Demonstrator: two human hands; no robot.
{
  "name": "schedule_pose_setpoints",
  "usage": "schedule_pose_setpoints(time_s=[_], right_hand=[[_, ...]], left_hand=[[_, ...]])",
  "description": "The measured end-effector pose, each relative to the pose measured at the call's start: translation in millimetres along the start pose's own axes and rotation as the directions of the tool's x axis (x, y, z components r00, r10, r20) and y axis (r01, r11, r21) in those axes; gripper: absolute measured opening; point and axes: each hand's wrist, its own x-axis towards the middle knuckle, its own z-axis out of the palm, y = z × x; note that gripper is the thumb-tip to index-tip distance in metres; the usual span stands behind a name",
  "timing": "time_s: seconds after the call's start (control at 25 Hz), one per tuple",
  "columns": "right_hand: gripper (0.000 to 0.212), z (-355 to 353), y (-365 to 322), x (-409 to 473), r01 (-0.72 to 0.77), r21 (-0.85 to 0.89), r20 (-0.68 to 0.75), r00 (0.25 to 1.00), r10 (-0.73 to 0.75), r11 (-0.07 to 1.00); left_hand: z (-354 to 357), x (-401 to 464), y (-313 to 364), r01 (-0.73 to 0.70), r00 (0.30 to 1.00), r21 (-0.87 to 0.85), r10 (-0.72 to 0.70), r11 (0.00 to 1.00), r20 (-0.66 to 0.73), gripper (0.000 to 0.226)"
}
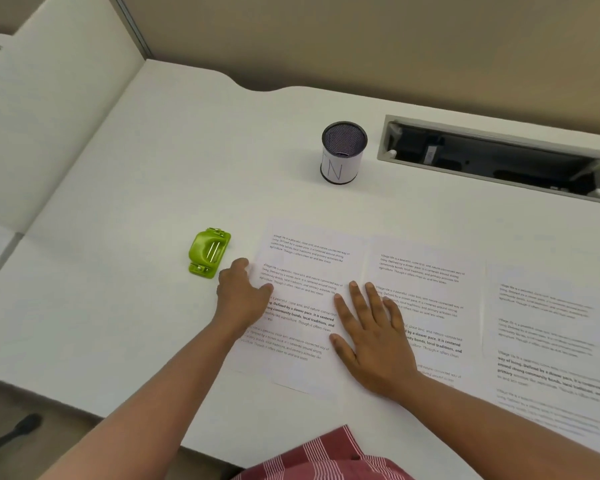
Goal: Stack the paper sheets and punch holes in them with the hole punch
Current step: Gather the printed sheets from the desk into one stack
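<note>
Three printed paper sheets lie side by side on the white desk: a left sheet (302, 271), a middle sheet (426, 289) and a right sheet (548, 341). A green hole punch (209, 252) stands on the desk just left of the left sheet. My left hand (241, 296) rests at the left sheet's left edge, fingers bent at that edge and thumb lying on the paper. My right hand (371, 337) lies flat with straight, spread fingers across the seam between the left and middle sheets.
A mesh pen cup (343, 152) with a paper label stands behind the sheets. An open cable tray slot (499, 157) is set into the desk at the back right. A white partition (49, 116) borders the desk on the left.
</note>
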Motion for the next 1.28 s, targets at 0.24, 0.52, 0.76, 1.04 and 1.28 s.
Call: schedule_pose_setpoints(time_s=[0.24,0.52,0.76,1.04,1.28], right_hand=[[0.069,-1,0,-1,-0.006,0.008,0.030,1.000,0.006,1.000],[0.090,-41,-6,16,-0.109,0.485,-0.043,0.988,0.148,0.868],[0.082,-93,-12,31,-0.265,0.947,0.310,0.902,0.301,-0.180],[0.015,-108,30,-8,-0.259,0.948,0.316,0.838,0.445,-0.185],[0.025,-93,92,-55,-0.482,0.876,0.365,0.656,0.661,-0.006]], left_hand=[[-22,4,8,0.113,0.987,-0.362,-0.062,0.925,0.150,0.011],[-48,-23,19,-0.346,0.927,-0.264,0.372,0.900,0.054,0.024],[-86,-32,46,-0.289,0.904,-0.623,0.421,0.726,0.072,0.019],[-18,-57,60,-0.226,0.947,-0.568,0.315,0.791,0.061,0.016],[61,-82,74,-0.032,0.915,-0.403,0.189,0.915,0.357,0.023]])
